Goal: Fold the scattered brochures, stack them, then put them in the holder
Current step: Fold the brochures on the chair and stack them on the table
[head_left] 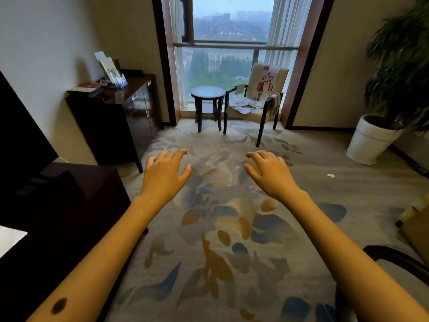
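On the dark cabinet at left I see the clear holder. My left hand and right hand hover palm-down, fingers spread, holding nothing. Scattered brochures lie on the armchair beyond.

Brochures: loose sheets on the armchair seat, too far off to count; print unreadable.
Holder: small on the sideboard; its contents' print illegible.
Potted plant: blurred, cut by the right edge.
Desk: cropped at left.
Floor scrap: too small to identify.
Second chair: only an armrest shows, lower right.
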The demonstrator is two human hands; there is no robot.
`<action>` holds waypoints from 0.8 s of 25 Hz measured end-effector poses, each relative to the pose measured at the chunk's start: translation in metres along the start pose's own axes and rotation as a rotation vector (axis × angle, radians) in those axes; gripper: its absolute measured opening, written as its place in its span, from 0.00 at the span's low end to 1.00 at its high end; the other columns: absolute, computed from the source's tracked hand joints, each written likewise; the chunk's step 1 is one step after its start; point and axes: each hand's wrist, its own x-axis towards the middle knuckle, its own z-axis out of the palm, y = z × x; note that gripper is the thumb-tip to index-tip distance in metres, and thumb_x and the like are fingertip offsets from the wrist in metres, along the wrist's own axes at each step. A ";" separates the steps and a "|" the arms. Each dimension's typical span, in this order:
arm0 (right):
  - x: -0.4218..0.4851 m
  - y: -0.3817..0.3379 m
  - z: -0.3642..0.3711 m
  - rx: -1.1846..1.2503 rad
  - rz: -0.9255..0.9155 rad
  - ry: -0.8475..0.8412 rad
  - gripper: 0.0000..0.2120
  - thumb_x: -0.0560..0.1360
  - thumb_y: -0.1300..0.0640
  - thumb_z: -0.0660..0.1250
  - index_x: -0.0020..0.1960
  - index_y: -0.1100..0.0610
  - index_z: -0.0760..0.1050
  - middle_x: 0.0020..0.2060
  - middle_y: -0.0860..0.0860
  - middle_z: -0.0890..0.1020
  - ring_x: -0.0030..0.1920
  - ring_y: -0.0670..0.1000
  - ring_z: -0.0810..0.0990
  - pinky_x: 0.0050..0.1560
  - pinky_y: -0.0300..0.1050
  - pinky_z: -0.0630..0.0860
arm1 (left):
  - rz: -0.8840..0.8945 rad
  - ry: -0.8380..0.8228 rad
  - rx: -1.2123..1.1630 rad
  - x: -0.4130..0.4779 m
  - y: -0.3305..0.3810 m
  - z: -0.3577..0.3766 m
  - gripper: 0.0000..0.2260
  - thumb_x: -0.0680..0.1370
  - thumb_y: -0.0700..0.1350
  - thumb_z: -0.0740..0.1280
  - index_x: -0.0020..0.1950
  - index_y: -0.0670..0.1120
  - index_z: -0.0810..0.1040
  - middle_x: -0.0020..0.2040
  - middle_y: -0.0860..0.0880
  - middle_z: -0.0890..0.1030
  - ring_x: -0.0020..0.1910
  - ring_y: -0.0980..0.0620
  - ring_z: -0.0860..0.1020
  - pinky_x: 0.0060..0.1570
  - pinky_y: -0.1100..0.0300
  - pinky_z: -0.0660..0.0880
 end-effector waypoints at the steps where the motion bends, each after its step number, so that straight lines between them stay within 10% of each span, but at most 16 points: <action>1: 0.005 0.004 0.005 0.001 0.005 -0.002 0.20 0.79 0.46 0.54 0.68 0.53 0.66 0.65 0.53 0.72 0.65 0.56 0.69 0.61 0.52 0.65 | 0.004 -0.006 -0.009 0.005 0.001 0.006 0.19 0.79 0.51 0.59 0.68 0.48 0.68 0.59 0.47 0.78 0.61 0.45 0.73 0.61 0.49 0.64; 20: 0.315 0.104 0.120 0.087 0.106 -0.101 0.20 0.80 0.48 0.55 0.68 0.54 0.67 0.65 0.53 0.72 0.65 0.55 0.70 0.64 0.52 0.65 | 0.063 -0.095 -0.097 0.327 -0.064 0.199 0.18 0.78 0.52 0.60 0.67 0.49 0.69 0.58 0.48 0.78 0.59 0.46 0.74 0.60 0.50 0.66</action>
